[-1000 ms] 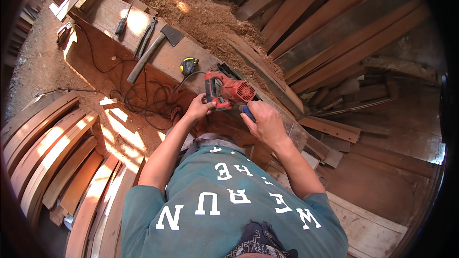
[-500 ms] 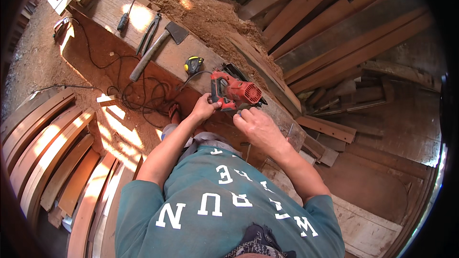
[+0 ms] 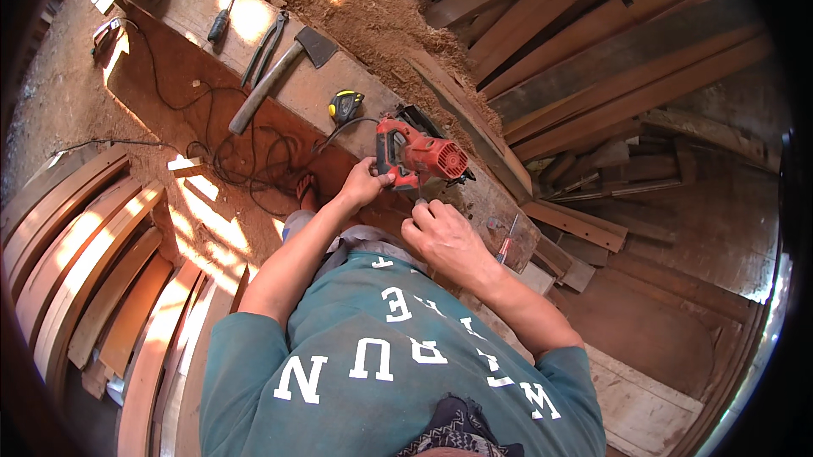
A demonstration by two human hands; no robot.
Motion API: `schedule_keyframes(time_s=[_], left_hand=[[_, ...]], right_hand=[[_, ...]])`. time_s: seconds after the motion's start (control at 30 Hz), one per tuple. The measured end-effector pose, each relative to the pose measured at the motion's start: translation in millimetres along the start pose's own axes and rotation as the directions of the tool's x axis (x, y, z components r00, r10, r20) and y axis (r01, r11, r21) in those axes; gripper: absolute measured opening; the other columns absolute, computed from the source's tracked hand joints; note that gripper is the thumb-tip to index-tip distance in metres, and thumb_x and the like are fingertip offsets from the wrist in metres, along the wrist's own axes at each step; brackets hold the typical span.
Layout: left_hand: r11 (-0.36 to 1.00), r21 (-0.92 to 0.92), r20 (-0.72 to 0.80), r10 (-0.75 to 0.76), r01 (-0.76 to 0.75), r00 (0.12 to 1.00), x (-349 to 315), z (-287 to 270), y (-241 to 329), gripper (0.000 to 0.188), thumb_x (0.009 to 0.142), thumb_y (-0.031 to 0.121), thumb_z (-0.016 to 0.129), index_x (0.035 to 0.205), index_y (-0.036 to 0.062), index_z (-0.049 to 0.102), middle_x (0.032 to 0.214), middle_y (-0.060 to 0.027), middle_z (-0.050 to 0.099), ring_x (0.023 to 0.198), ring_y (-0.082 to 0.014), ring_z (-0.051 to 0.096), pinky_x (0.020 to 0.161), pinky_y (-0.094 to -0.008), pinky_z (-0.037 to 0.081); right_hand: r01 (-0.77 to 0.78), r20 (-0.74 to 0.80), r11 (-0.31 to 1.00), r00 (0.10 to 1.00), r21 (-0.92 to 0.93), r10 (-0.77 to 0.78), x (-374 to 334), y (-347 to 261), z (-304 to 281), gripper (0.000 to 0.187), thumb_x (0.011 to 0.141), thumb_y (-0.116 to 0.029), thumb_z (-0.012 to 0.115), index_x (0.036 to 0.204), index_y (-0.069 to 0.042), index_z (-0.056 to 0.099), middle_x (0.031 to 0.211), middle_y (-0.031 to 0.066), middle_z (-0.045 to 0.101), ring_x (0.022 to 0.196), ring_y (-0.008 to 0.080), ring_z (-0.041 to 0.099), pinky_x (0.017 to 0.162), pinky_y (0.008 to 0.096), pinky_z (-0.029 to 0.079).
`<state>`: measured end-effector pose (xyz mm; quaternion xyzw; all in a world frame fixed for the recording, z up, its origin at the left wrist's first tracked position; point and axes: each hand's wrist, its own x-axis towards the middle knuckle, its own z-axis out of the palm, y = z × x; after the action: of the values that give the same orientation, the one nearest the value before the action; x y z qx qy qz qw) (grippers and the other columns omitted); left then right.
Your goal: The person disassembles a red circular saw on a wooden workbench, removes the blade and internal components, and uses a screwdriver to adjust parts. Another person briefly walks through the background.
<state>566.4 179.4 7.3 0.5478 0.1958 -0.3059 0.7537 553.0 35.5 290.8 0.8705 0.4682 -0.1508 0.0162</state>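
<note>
A red corded power tool [image 3: 434, 157] with a vented motor housing, black grip and dark flat base lies on the wooden bench [image 3: 292, 88]. My left hand [image 3: 364, 184] is closed on the near end of its handle, thumb on top. Just to the right, below the motor housing, my right hand [image 3: 445, 237] is pinched closed. A thin dark bit shows at its fingertips by the tool, too small to name. A screwdriver [image 3: 506, 247] with a reddish handle lies by my right forearm. Left of the tool sits a black and yellow tape measure [image 3: 345, 106].
An axe [image 3: 284, 76], pliers [image 3: 265, 49] and a dark-handled screwdriver [image 3: 220, 27] lie along the bench. A black cord [image 3: 254, 171] coils on the ground. Curved timber [image 3: 89, 271] is stacked at left, planks [image 3: 610, 59] at far right, with wood shavings [image 3: 373, 21] behind the bench.
My right hand has drawn slightly down and left, away from the motor housing. More of the reddish screwdriver shows beside my forearm. My left hand keeps its hold.
</note>
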Motion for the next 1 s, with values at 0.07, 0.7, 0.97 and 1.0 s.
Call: schedule_keyframes(time_s=[0.07, 0.7, 0.97, 1.0], left_hand=[[1.0, 0.007, -0.007, -0.002, 0.002, 1.0, 0.1, -0.1, -0.9, 0.05, 0.1, 0.008, 0.081, 0.143, -0.0027, 0.059, 0.111, -0.0071, 0.076, 0.095, -0.0137, 0.072, 0.075, -0.0279, 0.057], [0.999, 0.038, 0.009, -0.024, 0.024, 1.0, 2.0, -2.9, 1.0, 0.049, 0.1, 0.011, 0.082, 0.143, 0.0, 0.059, 0.111, -0.0071, 0.076, 0.1, -0.0155, 0.074, 0.08, -0.0301, 0.06], [0.998, -0.042, 0.039, -0.049, 0.051, 0.998, -0.9, -2.8, 3.9, 0.05, 0.101, 0.012, 0.081, 0.144, 0.0014, 0.058, 0.116, -0.0066, 0.074, 0.103, -0.0173, 0.074, 0.085, -0.0319, 0.061], [0.997, -0.05, 0.038, -0.049, 0.051, 0.998, -1.0, -2.5, 3.6, 0.05, 0.101, 0.012, 0.081, 0.144, 0.0014, 0.058, 0.117, -0.0068, 0.074, 0.103, -0.0176, 0.074, 0.085, -0.0323, 0.062]], right_hand=[[0.003, 0.017, 1.0, 1.0, 0.019, -0.003, -3.4, -2.5, 2.0, 0.02, 0.089, -0.016, 0.067, 0.106, -0.006, 0.069, 0.108, 0.0112, 0.063, 0.103, 0.0267, 0.063, 0.087, 0.0382, 0.054], [-0.181, -0.093, 0.957, 0.974, 0.225, 0.206, 2.5, 17.5, -5.6, 0.011, 0.091, -0.009, 0.066, 0.101, -0.005, 0.064, 0.101, 0.0155, 0.059, 0.097, 0.0354, 0.062, 0.085, 0.0469, 0.054], [-0.394, -0.196, 0.823, 0.844, 0.409, 0.5, -7.0, 50.1, -1.3, 0.025, 0.094, -0.013, 0.081, 0.113, -0.003, 0.069, 0.1, 0.0207, 0.071, 0.093, 0.0433, 0.07, 0.081, 0.0496, 0.056], [-0.415, -0.2, 0.809, 0.826, 0.416, 0.527, -9.6, 49.6, 1.7, 0.026, 0.094, -0.015, 0.082, 0.114, -0.002, 0.07, 0.1, 0.021, 0.072, 0.092, 0.0433, 0.071, 0.081, 0.0489, 0.057]])
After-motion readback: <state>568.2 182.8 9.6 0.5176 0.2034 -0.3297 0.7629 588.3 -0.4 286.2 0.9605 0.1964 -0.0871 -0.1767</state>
